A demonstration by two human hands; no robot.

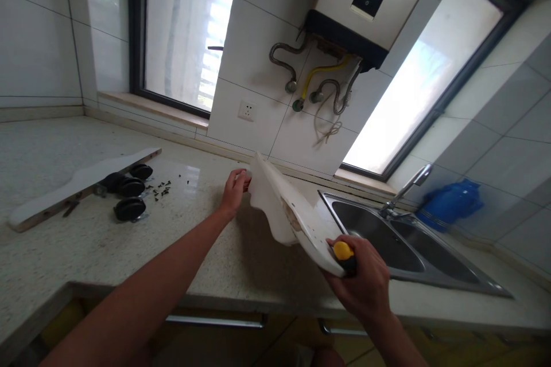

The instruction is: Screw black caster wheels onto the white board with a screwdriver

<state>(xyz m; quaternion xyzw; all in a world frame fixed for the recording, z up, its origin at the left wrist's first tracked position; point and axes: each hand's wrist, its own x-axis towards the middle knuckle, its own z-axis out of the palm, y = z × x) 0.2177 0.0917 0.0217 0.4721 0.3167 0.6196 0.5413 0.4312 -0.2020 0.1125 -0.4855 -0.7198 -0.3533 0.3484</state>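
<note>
A white wavy-edged panel (275, 200) is held tilted above the counter between my two hands. My left hand (235, 192) is closed on its far left end; the fingertips are partly hidden behind it. At the near right end, my right hand (361, 275) grips the panel's rim together with a yellow-and-black screwdriver handle (343, 251), whose shaft I cannot see. Small dark holes and a rough brown patch show on the panel. To the left lie black caster wheels (130, 187), scattered dark screws (161, 189) and another white wavy-edged panel (90, 180).
The speckled countertop (198, 252) runs along a tiled wall. A double steel sink (370, 229) with a faucet (404, 192) stands close on the right, with a blue bag-like object (451, 203) behind it. A water heater (357, 6) with hanging hoses is above.
</note>
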